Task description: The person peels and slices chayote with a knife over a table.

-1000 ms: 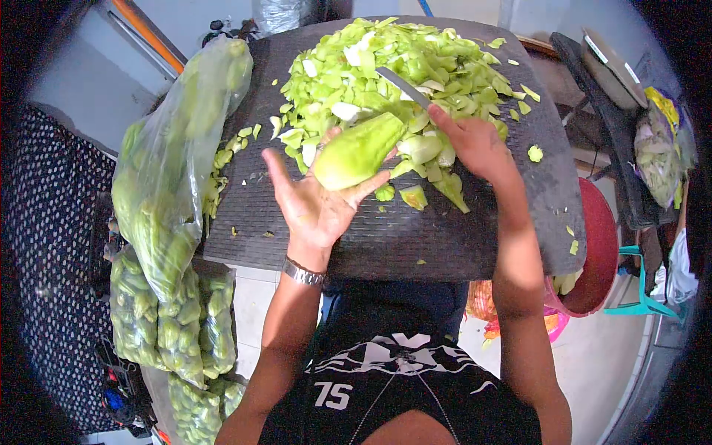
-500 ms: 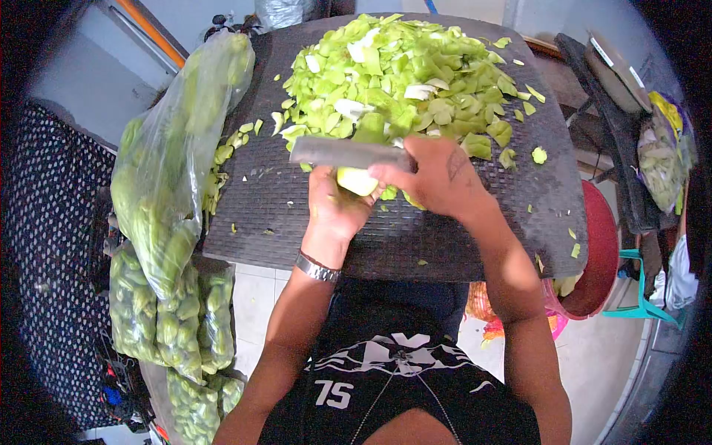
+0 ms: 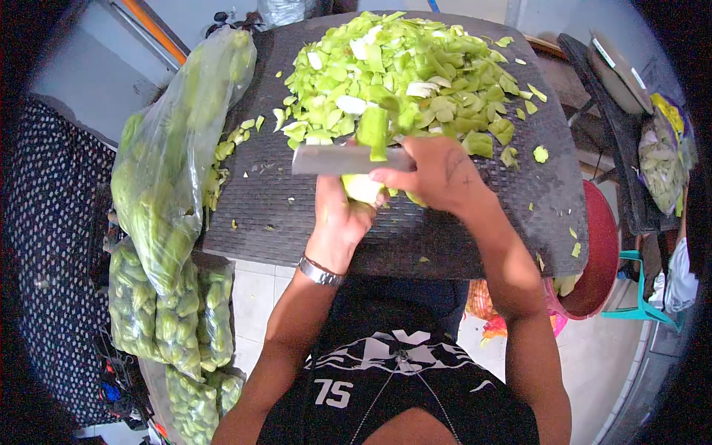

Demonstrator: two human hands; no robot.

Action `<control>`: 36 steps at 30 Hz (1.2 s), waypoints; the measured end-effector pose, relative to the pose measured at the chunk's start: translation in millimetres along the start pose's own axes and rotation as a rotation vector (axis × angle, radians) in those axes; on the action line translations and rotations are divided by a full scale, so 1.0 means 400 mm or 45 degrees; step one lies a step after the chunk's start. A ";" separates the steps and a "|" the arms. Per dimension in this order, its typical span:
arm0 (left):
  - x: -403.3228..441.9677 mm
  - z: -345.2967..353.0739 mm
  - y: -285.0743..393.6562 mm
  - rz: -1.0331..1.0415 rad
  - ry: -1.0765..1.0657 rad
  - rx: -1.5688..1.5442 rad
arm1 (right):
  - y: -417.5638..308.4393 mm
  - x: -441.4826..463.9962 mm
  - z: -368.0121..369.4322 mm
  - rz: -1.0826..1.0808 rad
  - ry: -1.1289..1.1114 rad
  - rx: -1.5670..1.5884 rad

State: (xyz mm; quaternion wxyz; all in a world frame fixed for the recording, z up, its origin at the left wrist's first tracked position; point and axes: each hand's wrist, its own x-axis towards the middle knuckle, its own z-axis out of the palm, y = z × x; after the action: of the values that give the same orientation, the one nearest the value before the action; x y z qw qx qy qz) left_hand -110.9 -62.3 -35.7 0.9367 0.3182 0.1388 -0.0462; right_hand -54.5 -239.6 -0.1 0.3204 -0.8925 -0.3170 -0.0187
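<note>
My left hand [image 3: 343, 211] is closed around a pale green, partly peeled vegetable, likely a chayote [image 3: 362, 188], above the table's near half. My right hand [image 3: 443, 174] grips a broad-bladed knife [image 3: 326, 159], its blade reaching left across the vegetable's far side. The knife's handle is hidden in my fist, and my right thumb rests near the vegetable. At the blade's far edge a strip of green peel [image 3: 373, 133] overlaps the metal. Just beyond lies a large heap of green peels [image 3: 400, 74] with some white pieces among them.
The dark woven-pattern table [image 3: 274, 230] carries scattered peel bits. Along its left edge leans a clear bag of green vegetables [image 3: 167, 185], with several more bags [image 3: 178, 311] below. A red tub [image 3: 593, 245] and a teal stool [image 3: 636, 297] stand at the right.
A strip of green peel now shows over the blade, where the metal was bare before. Both hands, with knife and vegetable, have shifted slightly toward me and to the right.
</note>
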 end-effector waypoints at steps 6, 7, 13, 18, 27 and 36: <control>-0.044 0.027 0.043 -0.056 -0.097 -0.019 | 0.071 0.016 -0.057 0.176 -0.034 0.004; -0.043 0.019 0.054 -0.124 -0.127 -0.068 | 0.074 0.018 -0.078 0.223 -0.075 -0.108; -0.046 0.009 0.064 -0.175 -0.055 -0.150 | 0.065 0.019 -0.082 0.220 -0.083 -0.281; -0.062 0.004 0.032 -0.195 -0.033 -0.026 | 0.024 0.009 -0.033 0.050 0.025 -0.216; -0.091 0.025 0.051 -0.139 0.106 -0.010 | 0.166 0.025 -0.128 0.602 0.053 -0.169; -0.019 -0.018 0.034 -0.024 -0.041 -0.113 | -0.033 -0.007 -0.001 0.000 -0.149 0.040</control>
State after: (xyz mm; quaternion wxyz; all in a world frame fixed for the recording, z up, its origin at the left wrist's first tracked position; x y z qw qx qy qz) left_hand -117.5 -47.2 -31.2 0.9515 0.2743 0.1286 -0.0539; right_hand -64.1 -233.6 6.9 0.3152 -0.8869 -0.3356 0.0384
